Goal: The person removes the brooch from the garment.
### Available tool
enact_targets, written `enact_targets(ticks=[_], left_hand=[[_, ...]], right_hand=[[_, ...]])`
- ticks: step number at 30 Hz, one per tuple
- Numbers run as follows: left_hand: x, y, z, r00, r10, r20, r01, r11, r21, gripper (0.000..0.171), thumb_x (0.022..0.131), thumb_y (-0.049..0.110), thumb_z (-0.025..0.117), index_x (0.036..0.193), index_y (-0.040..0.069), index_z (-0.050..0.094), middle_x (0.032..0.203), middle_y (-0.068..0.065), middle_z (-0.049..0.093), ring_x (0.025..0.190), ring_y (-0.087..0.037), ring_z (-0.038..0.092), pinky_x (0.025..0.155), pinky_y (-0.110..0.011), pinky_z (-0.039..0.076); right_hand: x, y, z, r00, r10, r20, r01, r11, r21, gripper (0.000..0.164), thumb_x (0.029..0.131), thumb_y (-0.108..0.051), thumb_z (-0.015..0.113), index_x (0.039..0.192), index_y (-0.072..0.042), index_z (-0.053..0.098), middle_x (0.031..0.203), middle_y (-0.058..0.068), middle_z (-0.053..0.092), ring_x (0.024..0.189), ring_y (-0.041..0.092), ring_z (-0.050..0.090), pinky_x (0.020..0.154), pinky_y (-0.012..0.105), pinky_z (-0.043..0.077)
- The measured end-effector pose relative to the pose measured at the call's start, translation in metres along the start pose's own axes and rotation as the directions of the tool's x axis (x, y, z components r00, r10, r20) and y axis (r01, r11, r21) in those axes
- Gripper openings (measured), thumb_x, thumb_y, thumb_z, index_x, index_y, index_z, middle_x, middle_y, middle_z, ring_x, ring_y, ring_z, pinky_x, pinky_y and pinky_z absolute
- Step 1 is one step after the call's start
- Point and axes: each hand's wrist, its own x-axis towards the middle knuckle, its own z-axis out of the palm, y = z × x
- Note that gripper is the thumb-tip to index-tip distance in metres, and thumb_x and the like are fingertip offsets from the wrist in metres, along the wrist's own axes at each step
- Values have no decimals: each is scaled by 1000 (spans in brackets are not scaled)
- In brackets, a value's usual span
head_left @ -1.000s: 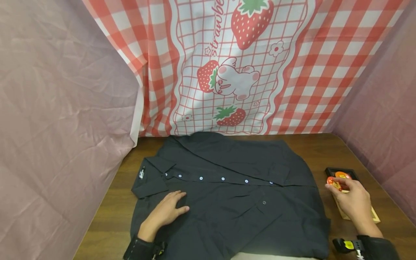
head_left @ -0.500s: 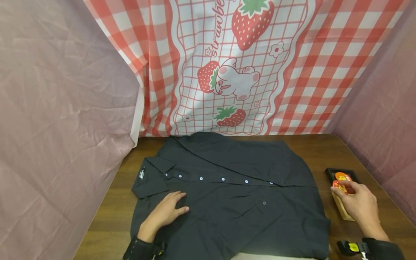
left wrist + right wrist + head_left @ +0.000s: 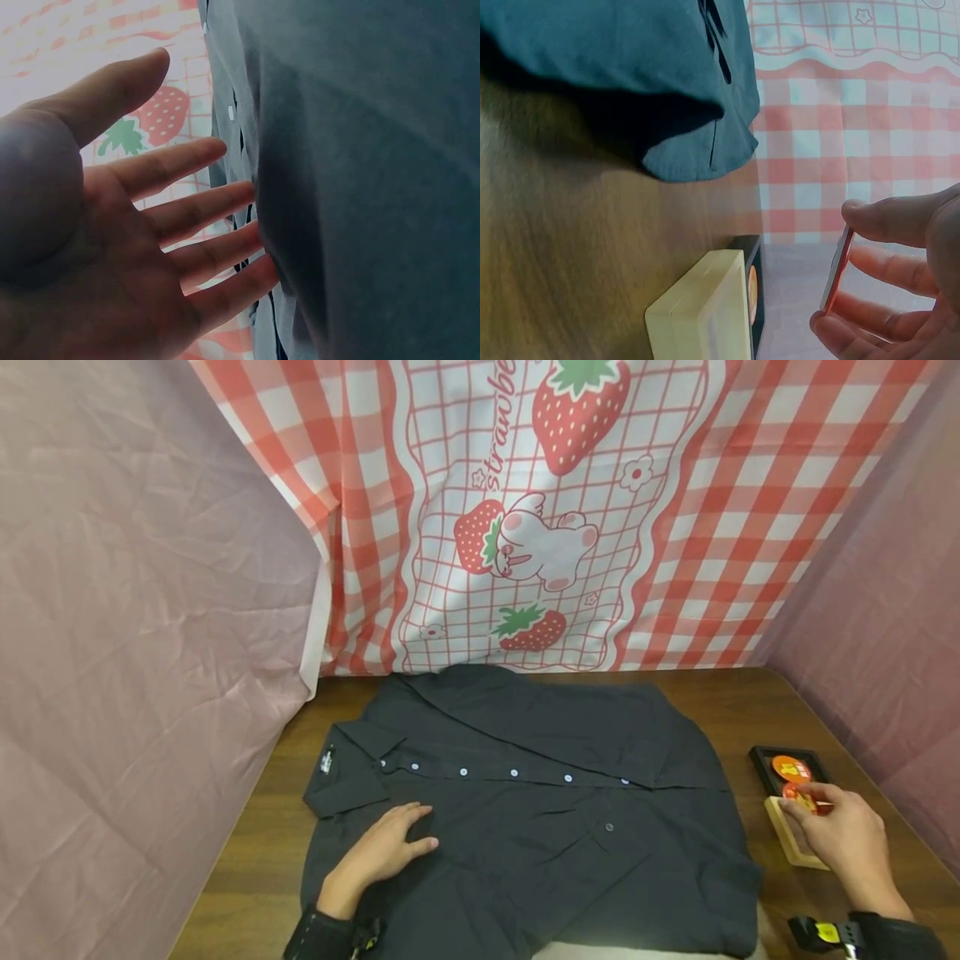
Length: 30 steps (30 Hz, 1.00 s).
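Observation:
A dark short-sleeved button shirt [image 3: 525, 843] lies spread on the table, collar to the left. My left hand [image 3: 382, 843] rests on or just over its front, fingers spread, holding nothing; the left wrist view shows the fingertips [image 3: 259, 277] at the cloth. At the right, my right hand [image 3: 843, 831] pinches a thin round red badge [image 3: 798, 797] by its edges, above a pale wooden box [image 3: 787, 839]. Seen edge-on in the right wrist view, the badge [image 3: 837, 270] has a silvery side and a red side. The hand hides part of the box.
A shallow black tray [image 3: 761, 767] adjoins the wooden box and holds an orange round badge [image 3: 791, 768]. Behind the wooden table [image 3: 247, 852] hangs a red-and-white checked strawberry cloth [image 3: 675, 610]. Pinkish cloths [image 3: 150, 610] hang at both sides.
My right hand has moved to the right and slightly nearer with the red badge, uncovering the orange badge and more of the wooden box. The left hand and shirt stay put.

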Motion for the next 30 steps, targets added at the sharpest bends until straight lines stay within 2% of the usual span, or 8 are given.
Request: enact_targets(ticks=[4, 14, 30], left_hand=[[0, -2, 1, 1000, -4, -4, 4, 1000, -1, 54, 89, 32, 69, 134, 4, 57, 143, -21, 50, 136, -40, 43, 111, -57, 34], [0, -3, 1, 1000, -4, -1, 4, 1000, -2, 55, 89, 32, 69, 134, 3, 56, 143, -21, 50, 137, -41, 42, 111, -58, 33], [0, -2, 1, 1000, -26, 2, 26, 1000, -4, 55, 89, 32, 69, 134, 3, 56, 144, -21, 49, 137, -40, 42, 112, -57, 33]], right_hand=[[2, 4, -1, 998, 49, 36, -48, 999, -21, 44, 91, -28, 66, 114, 10, 61, 106, 41, 58, 89, 53, 57, 67, 55, 43], [2, 10, 4, 989, 139, 58, -135, 989, -62, 44, 90, -22, 66, 116, 12, 57, 111, 42, 54, 97, 57, 52, 78, 62, 41], [2, 23, 9, 969, 212, 124, -198, 973, -115, 47, 90, -25, 67, 117, 12, 55, 119, 42, 51, 100, 60, 49, 80, 62, 41]])
